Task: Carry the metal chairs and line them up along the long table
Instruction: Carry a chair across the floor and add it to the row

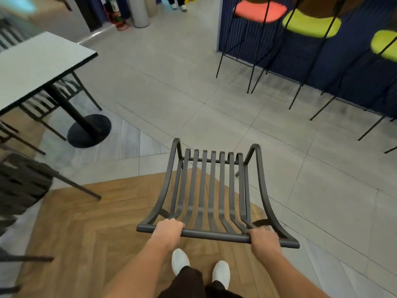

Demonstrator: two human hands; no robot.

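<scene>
Metal chair point(211, 190) gripped by both hands.

Dark slatted metal chair point(211, 190) tilted, held by top rail.

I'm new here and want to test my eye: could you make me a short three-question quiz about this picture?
1. True or false: both hands grip the metal chair.
2. Which part do the left hand and right hand hold: a) a leg b) the top bar of the back c) the seat?
3. On which side of the view does the table stand?

Key: 1 true; 2 b; 3 the left.
</scene>
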